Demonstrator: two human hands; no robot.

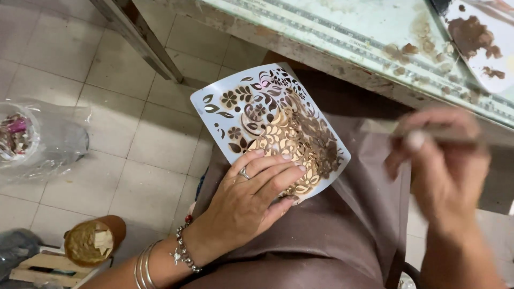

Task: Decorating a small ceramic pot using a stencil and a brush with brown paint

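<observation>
A pale stencil sheet (251,101) with cut-out flowers and leaves lies on my lap, over a round light-wood piece (284,142) that shows through the cut-outs. My left hand (249,200), with a ring and bracelets, presses flat on the stencil's near corner. My right hand (447,168) is blurred at the right, raised above my lap, and grips a thin tool (423,136) whose pale tip points left. Brown paste smears part of the stencil's right side.
A worn table edge (342,48) runs across the top, with brown paste blobs and a white palette (482,43). On the tiled floor at left stand a plastic-lined bin (37,139), a brown pot (93,241) and wooden strips (37,265).
</observation>
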